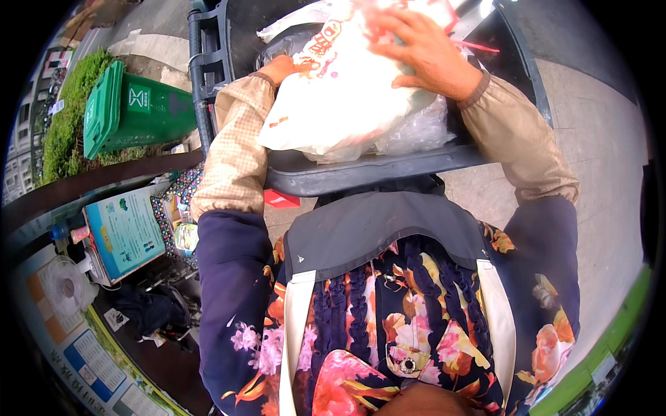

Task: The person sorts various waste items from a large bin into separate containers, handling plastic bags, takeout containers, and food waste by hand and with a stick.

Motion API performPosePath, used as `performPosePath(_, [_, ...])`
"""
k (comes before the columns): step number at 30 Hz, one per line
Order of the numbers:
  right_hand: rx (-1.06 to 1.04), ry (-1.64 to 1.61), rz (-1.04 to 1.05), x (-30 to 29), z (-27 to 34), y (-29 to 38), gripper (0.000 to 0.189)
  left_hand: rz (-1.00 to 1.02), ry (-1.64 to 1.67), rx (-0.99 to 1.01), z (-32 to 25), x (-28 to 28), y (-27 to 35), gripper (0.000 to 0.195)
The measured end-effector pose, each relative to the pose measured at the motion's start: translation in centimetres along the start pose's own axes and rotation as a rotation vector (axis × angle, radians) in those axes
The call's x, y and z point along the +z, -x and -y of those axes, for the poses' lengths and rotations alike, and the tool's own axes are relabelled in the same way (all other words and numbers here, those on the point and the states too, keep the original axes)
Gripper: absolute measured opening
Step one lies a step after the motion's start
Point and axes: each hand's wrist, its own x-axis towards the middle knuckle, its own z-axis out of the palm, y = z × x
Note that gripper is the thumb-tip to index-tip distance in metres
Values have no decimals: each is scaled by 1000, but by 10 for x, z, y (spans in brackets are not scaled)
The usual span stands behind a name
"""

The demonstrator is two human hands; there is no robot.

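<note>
A white plastic bag (333,104) with red print, partly washed out by glare, bulges over the rim of a dark wheeled bin (364,169). At the bag's left side is my left hand (286,67), its thumb lying on the plastic and its other fingers hidden; whether it grips is unclear. My right hand (424,52) rests on top of the bag with fingers spread. A clear crumpled plastic bag (419,130) lies below the white one, and a black bag (291,44) shows behind my left hand.
On the left, a green lidded bin (145,112) stands by a hedge (67,125). Nearer are a blue-and-white printed board (127,229), a white fan (67,286) and a patterned cloth bag (182,190). A red object (281,198) lies under the dark bin's rim. Pavement (593,151) extends on the right.
</note>
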Motion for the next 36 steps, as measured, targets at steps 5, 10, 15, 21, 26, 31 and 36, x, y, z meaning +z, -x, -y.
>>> performPosePath(5, [76,-318,45,31,-18,-7,44,-696,-478,689,-65,-24,92,64])
performPosePath(10, [-6,-392,44,66,-34,-51,55,-453,-782,570,-34,54,68,79])
performPosePath(15, [75,-765,185,60,-55,-81,82,52,-301,509,-15,25,22,72])
performPosePath(21, [182,-464,242,29,-46,-34,93,7,-92,518,12,22,15,61])
performPosePath(26, [190,-599,230,-20,-42,-18,94,333,126,558,-1,8,72,55])
performPosePath(31, [583,-192,282,-2,-10,31,60,-63,-506,737,-24,15,82,88])
performPosePath(36, [604,-228,502,37,-36,70,77,56,-511,617,11,55,52,131])
